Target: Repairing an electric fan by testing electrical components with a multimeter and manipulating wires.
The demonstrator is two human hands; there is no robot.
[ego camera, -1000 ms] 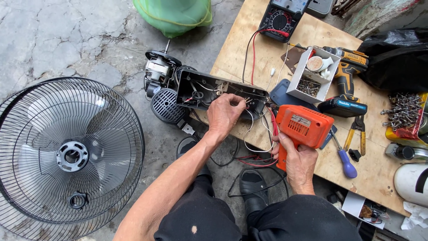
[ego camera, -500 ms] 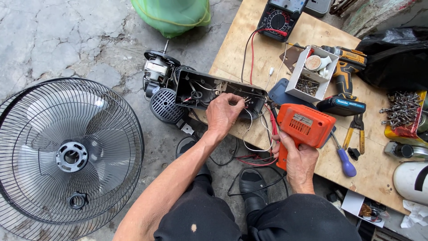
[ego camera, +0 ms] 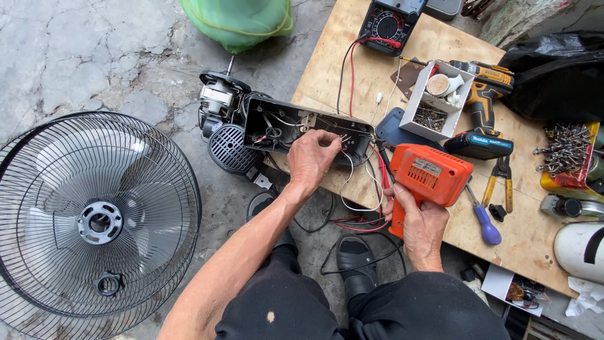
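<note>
My left hand (ego camera: 313, 158) reaches into an open black fan control housing (ego camera: 277, 126) and pinches thin wires (ego camera: 343, 140) inside it. My right hand (ego camera: 420, 221) grips the handle of an orange soldering gun (ego camera: 431, 174), whose tip points toward the housing's right end. Red, white and black wires (ego camera: 358, 214) trail down from the housing between my hands. The fan motor (ego camera: 217, 101) sits at the housing's left end, on the ground.
A fan guard with blades (ego camera: 94, 220) lies on the concrete at left. The plywood board (ego camera: 528, 233) carries a multimeter (ego camera: 390, 22), a cordless drill (ego camera: 481, 116), a white parts box (ego camera: 434, 101), pliers (ego camera: 502, 182), a purple-handled screwdriver (ego camera: 484, 223) and screws (ego camera: 566, 148). A green bag (ego camera: 239, 22) lies beyond.
My left hand's fingers have shifted slightly among the wires in the housing. The right hand and soldering gun stay nearly still.
</note>
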